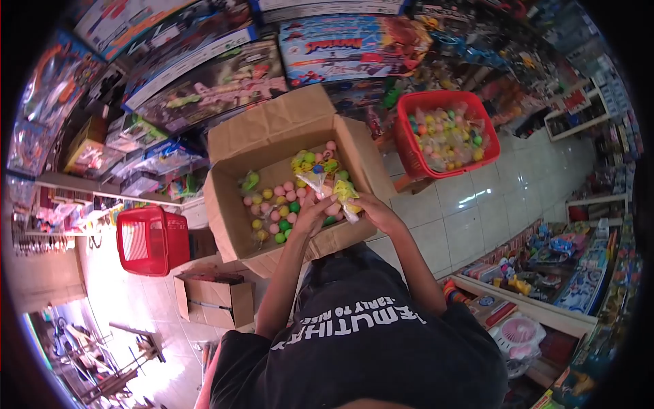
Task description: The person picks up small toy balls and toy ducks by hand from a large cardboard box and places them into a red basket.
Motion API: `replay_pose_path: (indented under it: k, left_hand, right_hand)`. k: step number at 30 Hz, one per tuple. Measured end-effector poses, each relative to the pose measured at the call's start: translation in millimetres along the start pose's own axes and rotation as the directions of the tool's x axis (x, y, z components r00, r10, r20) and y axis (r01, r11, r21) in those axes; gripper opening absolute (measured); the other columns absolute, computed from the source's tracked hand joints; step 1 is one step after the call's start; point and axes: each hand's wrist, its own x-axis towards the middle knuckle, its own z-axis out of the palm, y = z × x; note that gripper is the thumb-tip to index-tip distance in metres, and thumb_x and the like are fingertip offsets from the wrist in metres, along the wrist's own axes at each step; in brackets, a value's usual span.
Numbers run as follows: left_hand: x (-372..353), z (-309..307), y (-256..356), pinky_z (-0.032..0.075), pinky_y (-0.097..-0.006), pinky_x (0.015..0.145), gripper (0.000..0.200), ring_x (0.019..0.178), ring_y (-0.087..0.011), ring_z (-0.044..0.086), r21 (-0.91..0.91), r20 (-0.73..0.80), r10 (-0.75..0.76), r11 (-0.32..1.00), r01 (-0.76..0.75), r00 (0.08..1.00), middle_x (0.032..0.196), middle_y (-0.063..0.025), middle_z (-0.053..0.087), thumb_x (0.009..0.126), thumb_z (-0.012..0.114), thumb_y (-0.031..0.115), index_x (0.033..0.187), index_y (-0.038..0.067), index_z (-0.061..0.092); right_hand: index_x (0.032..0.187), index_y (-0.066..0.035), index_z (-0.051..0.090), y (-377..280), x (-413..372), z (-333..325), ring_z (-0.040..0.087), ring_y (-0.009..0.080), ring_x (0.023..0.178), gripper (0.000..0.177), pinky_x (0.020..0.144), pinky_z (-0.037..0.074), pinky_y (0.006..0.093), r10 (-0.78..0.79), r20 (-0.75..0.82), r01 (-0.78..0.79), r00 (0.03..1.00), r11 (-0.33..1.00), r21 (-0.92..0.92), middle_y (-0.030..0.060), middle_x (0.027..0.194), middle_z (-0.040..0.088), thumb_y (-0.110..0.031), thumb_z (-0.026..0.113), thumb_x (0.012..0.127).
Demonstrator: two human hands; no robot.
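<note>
Both hands are over the near right part of an open cardboard box (225, 198). Small pink, yellow and green balls (286, 198) lie inside it. My left hand (312, 215) is closed on a clear plastic bag (315, 183). My right hand (373, 210) is closed on the plastic near a yellow-green item (345, 191), close to my left hand. Yellow stringy pieces (306, 162) lie just beyond the hands in the box. Whether the plastic is one bag or two cannot be made out.
A red basket (446, 135) of bagged balls stands right of the box. Another red basket (151, 240) and a smaller cardboard box (214, 300) are at the left. Shelves of boxed toys (354, 51) surround the tiled floor (470, 211).
</note>
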Motion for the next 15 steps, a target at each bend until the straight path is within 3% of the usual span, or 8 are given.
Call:
replay_pose_path:
  k: [1,3,6,9,11,15]
  left_hand:
    - [7,3,-7,0.044,-0.032,0.084,0.039,0.101,-0.0174,0.052,0.031,0.027,-0.017,0.999,0.017,0.999,0.111,-0.0068,0.05,0.084,0.055,0.008,0.119,0.007,0.038]
    - [11,22,-13,0.045,-0.0319,0.083,0.039,0.101,-0.0169,0.052,-0.014,0.041,-0.085,0.996,0.086,0.996,0.111,-0.0064,0.05,0.084,0.055,0.007,0.118,0.008,0.038]
    - [22,59,-28,0.047,-0.0311,0.079,0.04,0.098,-0.0154,0.053,-0.065,0.054,-0.175,0.982,0.178,0.983,0.109,-0.0053,0.051,0.082,0.057,0.006,0.118,0.011,0.038]
    - [40,87,-61,0.046,-0.0309,0.081,0.042,0.1,-0.0159,0.052,-0.024,0.127,-0.081,0.996,0.084,0.989,0.11,-0.0064,0.05,0.081,0.058,0.005,0.118,0.009,0.038]
    - [52,112,-80,0.048,-0.0287,0.077,0.042,0.097,-0.0144,0.053,0.007,0.025,-0.116,0.993,0.116,0.993,0.108,-0.0054,0.051,0.081,0.06,0.006,0.117,0.009,0.038]
    - [74,147,-130,0.049,-0.0305,0.079,0.037,0.097,-0.0153,0.054,-0.006,0.023,-0.129,0.992,0.129,0.991,0.107,-0.005,0.051,0.082,0.059,0.006,0.114,0.008,0.041]
  right_hand:
    - [0.12,-0.003,0.045,-6,-9,-1,0.055,0.0102,0.083,0.045,0.07,0.044,0.0249,-0.013,-0.011,0.013,1.0,1.0,0.007,0.0028,0.094,0.057,-0.02,0.061,0.081]
    - [0.115,-0.005,0.047,-21,-30,-4,0.053,0.0084,0.079,0.039,0.068,0.043,0.0237,-0.178,-0.17,0.138,0.969,0.965,-0.222,0.0025,0.089,0.057,-0.024,0.059,0.083]
    - [0.108,-0.008,0.049,-32,-53,-30,0.052,0.0067,0.075,0.032,0.063,0.041,0.0214,-0.216,-0.198,0.167,0.956,0.957,-0.238,0.0022,0.085,0.056,-0.029,0.056,0.086]
    - [0.1,-0.008,0.05,-36,-71,-69,0.051,0.0063,0.07,0.025,0.059,0.042,0.0214,-0.263,-0.155,0.224,0.952,0.947,-0.229,0.0018,0.082,0.055,-0.03,0.053,0.088]
    - [0.101,-0.007,0.05,-41,-85,-89,0.052,0.0063,0.069,0.024,0.058,0.043,0.0213,-0.297,-0.184,0.253,0.937,0.94,-0.228,0.0014,0.082,0.055,-0.028,0.052,0.089]
    - [0.11,-0.004,0.05,-47,-119,-144,0.055,0.0069,0.07,0.028,0.058,0.046,0.0223,-0.295,-0.214,0.24,0.931,0.938,-0.249,0.0022,0.089,0.057,-0.024,0.047,0.091]
